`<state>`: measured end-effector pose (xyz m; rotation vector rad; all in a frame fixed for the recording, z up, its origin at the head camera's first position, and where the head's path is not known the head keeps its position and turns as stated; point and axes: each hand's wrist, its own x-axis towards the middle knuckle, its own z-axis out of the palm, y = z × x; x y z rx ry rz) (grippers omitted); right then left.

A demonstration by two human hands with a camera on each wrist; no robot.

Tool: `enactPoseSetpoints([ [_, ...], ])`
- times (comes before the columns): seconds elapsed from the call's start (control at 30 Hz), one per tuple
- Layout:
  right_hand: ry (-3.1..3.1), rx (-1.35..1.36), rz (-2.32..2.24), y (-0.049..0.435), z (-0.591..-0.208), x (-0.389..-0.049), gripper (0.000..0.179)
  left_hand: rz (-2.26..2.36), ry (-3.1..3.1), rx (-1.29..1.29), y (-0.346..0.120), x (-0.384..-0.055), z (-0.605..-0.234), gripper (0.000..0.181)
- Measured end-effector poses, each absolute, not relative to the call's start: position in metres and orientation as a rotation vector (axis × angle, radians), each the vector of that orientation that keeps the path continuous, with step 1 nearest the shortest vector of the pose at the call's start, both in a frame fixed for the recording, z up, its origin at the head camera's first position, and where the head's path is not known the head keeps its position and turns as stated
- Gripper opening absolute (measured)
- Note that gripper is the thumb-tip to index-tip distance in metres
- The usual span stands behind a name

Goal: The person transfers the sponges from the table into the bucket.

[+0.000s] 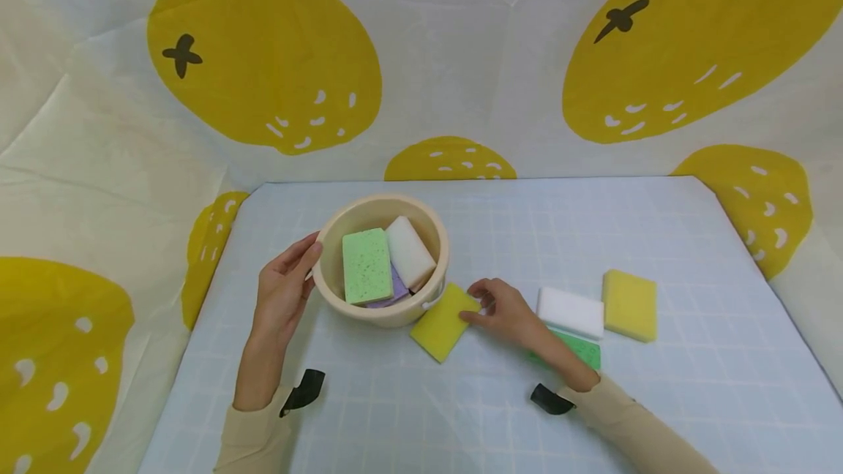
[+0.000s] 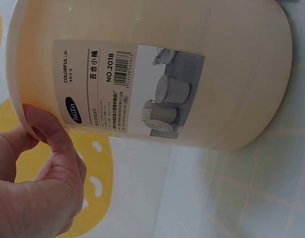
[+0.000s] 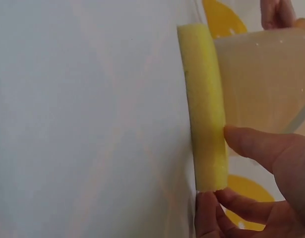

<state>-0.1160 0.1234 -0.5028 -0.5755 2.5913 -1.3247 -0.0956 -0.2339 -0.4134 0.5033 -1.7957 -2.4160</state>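
A cream plastic bucket (image 1: pixel 350 311) stands on the table, holding a light green sponge (image 1: pixel 366 266), a white sponge (image 1: pixel 410 253) and a purple sponge (image 1: pixel 397 290). My left hand (image 1: pixel 283 287) pinches the bucket's rim on its left side, thumb and forefinger meeting there in the left wrist view. Beside the bucket's lower right lies a yellow sponge (image 1: pixel 443 324), flat on the table. My right hand (image 1: pixel 506 311) pinches its right end. In the right wrist view the thumb (image 3: pixel 259 148) rests on the sponge's upper face and the fingertips touch its end edge.
Right of my right hand lie another white sponge (image 1: pixel 570 312), a dark green sponge (image 1: pixel 579 351) partly hidden by my forearm, and another yellow sponge (image 1: pixel 629 305). The bucket's handle (image 1: pixel 435 298) hangs on its right side. A lemon-print cloth (image 1: pixel 454 57) rises behind the table (image 1: pixel 421 415).
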Motion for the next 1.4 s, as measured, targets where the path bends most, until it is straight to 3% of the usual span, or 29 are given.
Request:
enactPoseSetpoints([
  [0.4, 2.631, -0.613, -1.263, 0.122, -0.498, -0.111, 0.029, -2.415, -1.801, 0.484, -0.233, -0.094, -0.412, 0.055],
  [0.9, 2.341, -0.408, -1.413, 0.147, -0.485, -0.115, 0.027, -2.406, -1.796, 0.491, -0.233, -0.094, -0.412, 0.054],
  [1.4, 2.286, -0.417, -1.469, 0.176, -0.461, -0.117, 0.032, -2.405, -1.796, 0.503, -0.233, -0.095, -0.411, 0.053],
])
